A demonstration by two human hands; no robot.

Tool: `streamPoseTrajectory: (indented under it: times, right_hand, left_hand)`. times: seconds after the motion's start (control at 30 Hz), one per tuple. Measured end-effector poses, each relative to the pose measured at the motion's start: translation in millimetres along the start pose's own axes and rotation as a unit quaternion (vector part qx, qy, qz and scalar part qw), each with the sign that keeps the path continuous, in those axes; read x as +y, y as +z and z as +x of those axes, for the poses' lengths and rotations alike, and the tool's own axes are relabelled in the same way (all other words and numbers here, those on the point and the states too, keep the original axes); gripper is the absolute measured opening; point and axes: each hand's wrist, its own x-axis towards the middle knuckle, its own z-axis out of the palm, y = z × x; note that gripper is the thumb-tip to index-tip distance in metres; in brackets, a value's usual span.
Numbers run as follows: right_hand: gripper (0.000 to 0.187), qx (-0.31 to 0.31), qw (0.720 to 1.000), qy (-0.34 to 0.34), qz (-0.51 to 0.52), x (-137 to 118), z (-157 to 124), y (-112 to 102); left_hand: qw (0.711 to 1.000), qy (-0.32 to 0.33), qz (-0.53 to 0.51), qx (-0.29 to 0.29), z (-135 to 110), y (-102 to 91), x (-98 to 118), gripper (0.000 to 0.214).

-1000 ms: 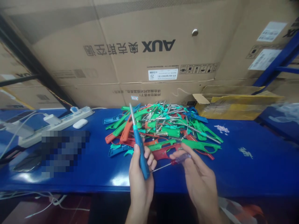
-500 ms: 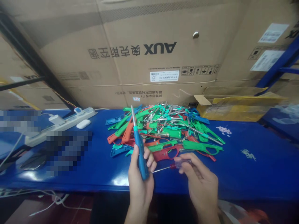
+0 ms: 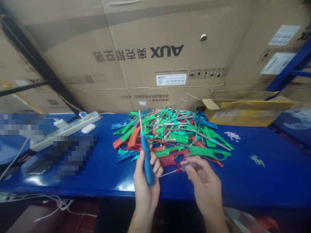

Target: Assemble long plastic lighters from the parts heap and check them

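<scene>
My left hand (image 3: 148,174) is wrapped round the handle of a blue long-necked lighter (image 3: 146,155), its metal tube pointing up and away. In my right hand (image 3: 206,181) is a screwdriver (image 3: 181,169) with a clear purplish handle and a red collar. Its thin shaft runs left to the lower end of the lighter's handle; whether the tip touches it is hard to make out. Beyond both hands lies a heap of lighter parts (image 3: 175,137): green, red, orange and blue shells and metal tubes.
On the blue table (image 3: 109,168), a power strip (image 3: 68,129) and a white earbud case (image 3: 88,128) lie to the left. An open cardboard box (image 3: 245,113) stands back right, near small pink pieces (image 3: 232,136) and thin white sticks (image 3: 257,160). Large cardboard (image 3: 136,29) backs the table.
The right hand and screwdriver have shifted slightly left, toward the lighter. The left hand keeps its hold, and the lighter has barely moved. The view has shifted a little.
</scene>
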Motion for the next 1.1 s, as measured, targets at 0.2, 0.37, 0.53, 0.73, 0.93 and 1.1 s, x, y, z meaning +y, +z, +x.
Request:
streamPoseTrajectory:
  times: [0.2,0.37,0.53,0.73,0.93,1.1]
  right_hand:
    - [0.036,-0.070,0.996,0.035,0.036,8.3,-7.1,-7.7]
    - [0.012,-0.069,0.991,0.027,0.113,12.6,-8.4,-11.2]
    - [0.012,0.006,0.993,0.047,0.104,6.2,-7.9,0.0]
    - [0.021,0.089,0.995,0.036,0.026,5.0,-6.8,5.2]
    - [0.022,-0.017,0.982,-0.104,-0.157,-15.4,-8.9,0.5]
    - [0.015,-0.146,0.906,-0.293,-0.269,-22.2,-19.5,-33.1]
  left_hand:
    - [1.000,0.004,-0.003,-0.016,0.5,-1.3,-1.1,0.026]
    - [1.000,-0.007,0.005,-0.016,1.9,-1.3,-1.4,0.021]
    - [1.000,0.015,-0.007,-0.021,3.5,-2.5,-1.7,0.021]
    - [0.999,0.025,0.009,-0.024,0.8,-2.8,-2.6,0.020]
    - [0.999,0.012,0.026,-0.043,1.4,-1.8,-1.6,0.024]
    - [0.995,-0.019,0.074,-0.067,-4.8,-0.3,-1.0,0.026]
